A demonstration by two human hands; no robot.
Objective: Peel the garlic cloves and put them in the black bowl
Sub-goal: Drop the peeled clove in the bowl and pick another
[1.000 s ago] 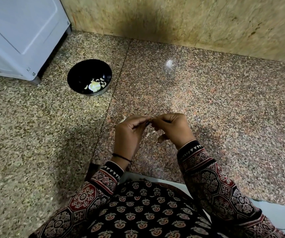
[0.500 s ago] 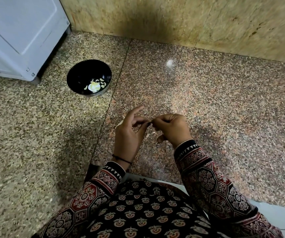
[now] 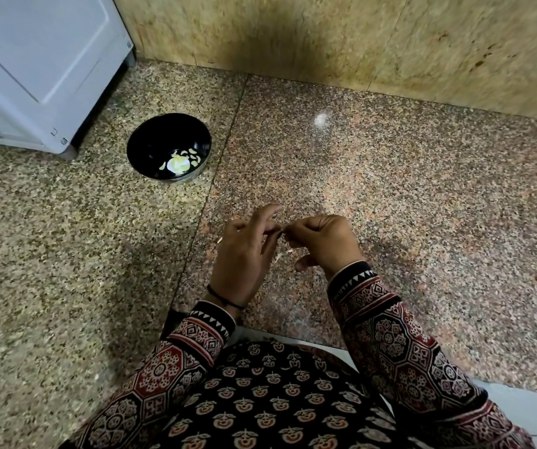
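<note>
My fingertips meet over the speckled granite floor (image 3: 390, 189), and whatever sits between them is nearly all hidden. My right hand (image 3: 324, 243) is curled tight, thumb and forefinger pinched on something tiny at the point where the two hands touch; I take it for a garlic clove, though only a sliver of it shows. My left hand (image 3: 244, 257) comes in from the other side, thumb and one finger nipped to that same spot, the other fingers lifted and fanned loose. A pale scrap, a bit of skin by the look of it (image 3: 281, 256), shows just below and between the hands; I can't tell whether it hangs from the pinch or lies on the floor. A thin black band (image 3: 225, 298) circles my left wrist, patterned sleeves behind both hands.

Out ahead and to the left, well apart from my hands, the black bowl (image 3: 150, 140) stands on the floor with pale garlic pieces (image 3: 179, 162) lying in its near side. Beyond it, a white appliance (image 3: 34, 59) fills the far left corner, against a tan wall (image 3: 358, 43).
</note>
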